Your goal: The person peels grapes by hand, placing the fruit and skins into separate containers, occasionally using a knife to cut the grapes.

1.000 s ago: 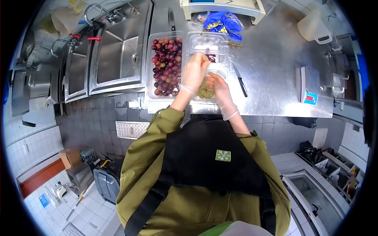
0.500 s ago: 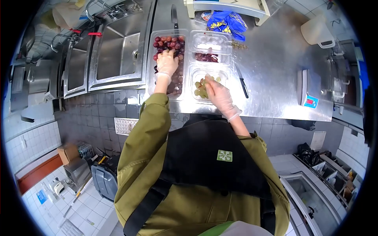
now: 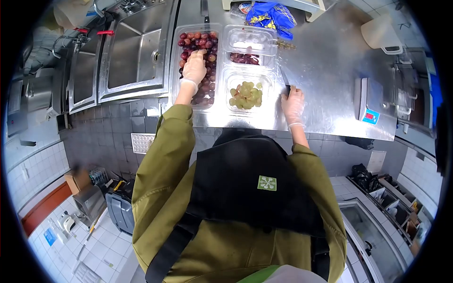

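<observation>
My left hand point(image 3: 194, 68), in a clear glove, reaches into a long clear container point(image 3: 176, 70) of dark red grapes point(image 3: 198, 41). Its fingers are curled together among the grapes, and what they pinch is hard to make out. My gloved right hand point(image 3: 293, 101) is closed around the handle of a small knife point(image 3: 284, 78) lying on the steel counter, blade pointing away from me. Between my hands, a clear tub point(image 3: 270, 89) holds cut green grape pieces point(image 3: 246, 95). Behind it, another clear tub point(image 3: 273, 59) contains dark red pieces point(image 3: 245, 58), with a smaller clear tray point(image 3: 250, 40) over its far part.
A steel sink point(image 3: 134, 56) adjoins the counter point(image 3: 325, 61) on the left. A larger knife point(image 3: 206, 18) lies beyond the grape container. Farther back is a blue bag point(image 3: 269, 19). At right stand a digital scale point(image 3: 370, 101) and a white pitcher point(image 3: 380, 35).
My right hand has left the green grape pieces and moved right onto the small knife's handle. My left hand stays in the red grapes. The view has shifted slightly.
</observation>
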The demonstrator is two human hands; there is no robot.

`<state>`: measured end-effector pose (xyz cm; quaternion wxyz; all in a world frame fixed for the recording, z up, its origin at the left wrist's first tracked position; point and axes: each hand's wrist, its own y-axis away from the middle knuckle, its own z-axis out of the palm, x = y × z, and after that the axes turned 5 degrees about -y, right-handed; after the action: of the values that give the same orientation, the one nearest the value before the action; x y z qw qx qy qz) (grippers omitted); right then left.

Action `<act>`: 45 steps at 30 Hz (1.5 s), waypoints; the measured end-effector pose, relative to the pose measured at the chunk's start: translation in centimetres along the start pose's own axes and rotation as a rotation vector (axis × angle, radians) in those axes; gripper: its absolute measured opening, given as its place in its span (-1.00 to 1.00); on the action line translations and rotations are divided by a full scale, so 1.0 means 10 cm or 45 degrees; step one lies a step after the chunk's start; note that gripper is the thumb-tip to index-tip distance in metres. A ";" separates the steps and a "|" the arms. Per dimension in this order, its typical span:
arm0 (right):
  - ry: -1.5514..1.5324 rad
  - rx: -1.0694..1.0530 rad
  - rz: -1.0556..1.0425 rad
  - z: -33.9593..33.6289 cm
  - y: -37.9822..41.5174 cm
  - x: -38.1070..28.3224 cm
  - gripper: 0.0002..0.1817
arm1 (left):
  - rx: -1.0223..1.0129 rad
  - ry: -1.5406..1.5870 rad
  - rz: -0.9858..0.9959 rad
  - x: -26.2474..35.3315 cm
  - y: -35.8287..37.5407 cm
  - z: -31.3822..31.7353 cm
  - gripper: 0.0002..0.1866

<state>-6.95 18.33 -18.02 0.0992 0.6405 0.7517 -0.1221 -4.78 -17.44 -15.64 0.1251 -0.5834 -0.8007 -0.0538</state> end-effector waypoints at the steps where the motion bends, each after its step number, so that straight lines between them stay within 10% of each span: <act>1: 0.057 -0.009 -0.005 0.06 0.02 0.04 -0.63 | 0.122 0.052 0.087 -0.01 0.07 -0.02 -0.66; 9: -0.101 -0.112 0.150 0.11 -0.08 0.12 -0.74 | 0.040 2.017 -0.879 0.29 0.64 -0.46 -0.67; 14: -0.648 0.034 0.271 -0.54 0.03 -0.17 -0.74 | -0.349 3.163 -0.731 0.29 0.88 -0.29 -0.66; 24: -0.968 -0.210 -0.558 -1.29 0.49 -1.55 -0.42 | -0.324 3.140 -0.584 1.03 0.98 -0.80 -0.58; 29: -1.027 -0.205 -0.545 -1.25 0.50 -1.59 -0.40 | -0.312 2.957 -0.156 1.13 0.97 -0.85 -0.51; 45: -0.923 -0.053 -0.674 -1.27 0.57 -1.58 -0.36 | -0.201 2.865 -0.239 1.25 1.00 -0.98 -0.46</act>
<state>1.30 8.35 -1.44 0.3344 0.3397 0.8087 -0.3446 2.41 -5.12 -3.55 0.7328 -0.1472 -0.2681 -0.6079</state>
